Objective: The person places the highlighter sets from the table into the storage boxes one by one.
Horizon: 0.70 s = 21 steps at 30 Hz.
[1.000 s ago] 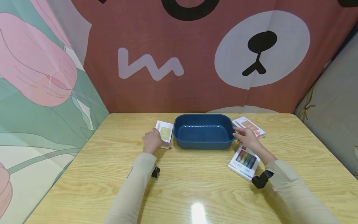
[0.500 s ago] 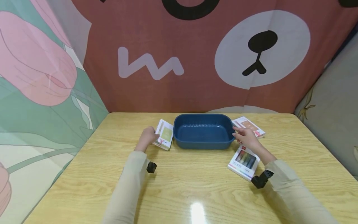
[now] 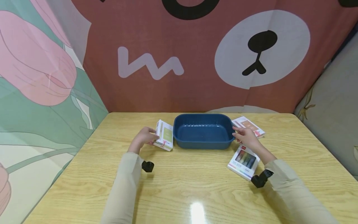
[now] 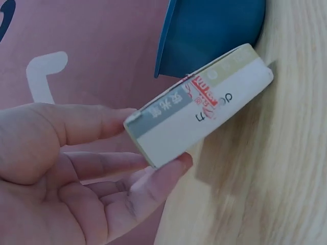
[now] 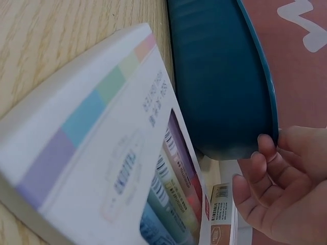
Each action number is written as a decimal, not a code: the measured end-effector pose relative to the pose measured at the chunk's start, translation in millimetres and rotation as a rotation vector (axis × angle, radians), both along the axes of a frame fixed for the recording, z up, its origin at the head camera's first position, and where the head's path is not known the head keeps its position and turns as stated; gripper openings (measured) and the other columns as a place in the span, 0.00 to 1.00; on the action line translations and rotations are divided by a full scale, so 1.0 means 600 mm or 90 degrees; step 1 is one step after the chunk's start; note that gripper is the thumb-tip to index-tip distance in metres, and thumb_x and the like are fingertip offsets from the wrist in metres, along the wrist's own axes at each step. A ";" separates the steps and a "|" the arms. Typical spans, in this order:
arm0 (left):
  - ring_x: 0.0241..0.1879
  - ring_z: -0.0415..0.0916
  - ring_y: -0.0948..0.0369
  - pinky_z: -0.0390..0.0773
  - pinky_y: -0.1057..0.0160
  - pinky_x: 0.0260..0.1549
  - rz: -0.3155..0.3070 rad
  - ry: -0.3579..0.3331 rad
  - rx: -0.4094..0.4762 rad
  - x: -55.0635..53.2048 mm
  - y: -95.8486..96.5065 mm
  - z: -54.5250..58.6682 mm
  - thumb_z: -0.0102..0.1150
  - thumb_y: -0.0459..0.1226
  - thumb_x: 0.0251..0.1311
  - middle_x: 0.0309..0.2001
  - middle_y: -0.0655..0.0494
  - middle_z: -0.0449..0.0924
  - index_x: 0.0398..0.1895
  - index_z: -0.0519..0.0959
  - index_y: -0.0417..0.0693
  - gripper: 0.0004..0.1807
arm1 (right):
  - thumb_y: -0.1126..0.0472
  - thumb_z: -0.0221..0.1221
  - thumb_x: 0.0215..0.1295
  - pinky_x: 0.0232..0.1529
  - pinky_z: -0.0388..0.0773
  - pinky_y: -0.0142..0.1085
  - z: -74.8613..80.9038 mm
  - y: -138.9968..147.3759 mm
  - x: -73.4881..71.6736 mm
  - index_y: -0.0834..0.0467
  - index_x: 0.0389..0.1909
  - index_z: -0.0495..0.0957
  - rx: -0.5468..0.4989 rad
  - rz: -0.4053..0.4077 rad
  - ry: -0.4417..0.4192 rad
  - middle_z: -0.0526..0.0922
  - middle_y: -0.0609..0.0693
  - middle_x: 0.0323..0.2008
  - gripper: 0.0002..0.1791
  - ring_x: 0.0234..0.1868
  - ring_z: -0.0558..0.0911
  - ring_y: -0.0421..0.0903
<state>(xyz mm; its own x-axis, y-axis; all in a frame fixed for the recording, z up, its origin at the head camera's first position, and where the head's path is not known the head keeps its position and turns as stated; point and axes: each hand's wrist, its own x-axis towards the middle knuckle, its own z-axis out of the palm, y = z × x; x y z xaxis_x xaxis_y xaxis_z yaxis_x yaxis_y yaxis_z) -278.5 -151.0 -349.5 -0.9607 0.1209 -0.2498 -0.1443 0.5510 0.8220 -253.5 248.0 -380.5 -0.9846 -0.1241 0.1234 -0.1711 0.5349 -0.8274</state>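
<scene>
My left hand [image 3: 144, 137] pinches the outer edge of a white highlighter box [image 3: 165, 135] with a yellow-green panel. In the left wrist view that box [image 4: 199, 107] is tilted, its far end down on the table and its near end raised between thumb and fingers. Close by on its right stands a dark blue rectangular bin [image 3: 204, 145]. My right hand [image 3: 247, 138] pinches the right end of the bin's rim; the right wrist view shows thumb and fingertips on the bin wall [image 5: 219, 76].
A windowed highlighter box [image 3: 244, 163] lies below my right hand, its coloured pens showing. Behind that hand lies a white box with an orange panel [image 3: 250, 125], partly hidden. The wooden table [image 3: 173, 186] meets a patterned cloth backdrop [image 3: 195, 87].
My left hand has drawn back to the left, from over the box to its outer edge. The box has turned and its left side has come up. The right hand stays put.
</scene>
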 end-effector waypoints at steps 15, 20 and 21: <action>0.29 0.78 0.53 0.78 0.61 0.29 0.023 0.072 0.037 0.004 -0.002 0.022 0.55 0.29 0.55 0.36 0.36 0.75 0.50 0.68 0.21 0.21 | 0.73 0.51 0.60 0.17 0.72 0.34 0.016 0.002 -0.006 0.81 0.53 0.62 0.037 0.016 -0.027 0.75 0.53 0.15 0.22 0.16 0.72 0.42; 0.32 0.78 0.50 0.78 0.62 0.28 0.037 0.114 -0.001 0.016 0.004 0.051 0.54 0.29 0.55 0.38 0.33 0.75 0.51 0.67 0.21 0.23 | 0.73 0.51 0.61 0.17 0.72 0.35 0.015 0.001 -0.008 0.80 0.54 0.62 0.045 0.019 -0.039 0.75 0.52 0.14 0.22 0.16 0.73 0.42; 0.35 0.78 0.49 0.78 0.61 0.30 0.048 0.117 -0.024 0.020 0.007 0.060 0.53 0.29 0.55 0.41 0.33 0.74 0.53 0.67 0.23 0.22 | 0.73 0.51 0.61 0.17 0.72 0.35 0.015 0.000 -0.008 0.79 0.54 0.62 0.048 0.019 -0.039 0.75 0.52 0.14 0.22 0.16 0.73 0.42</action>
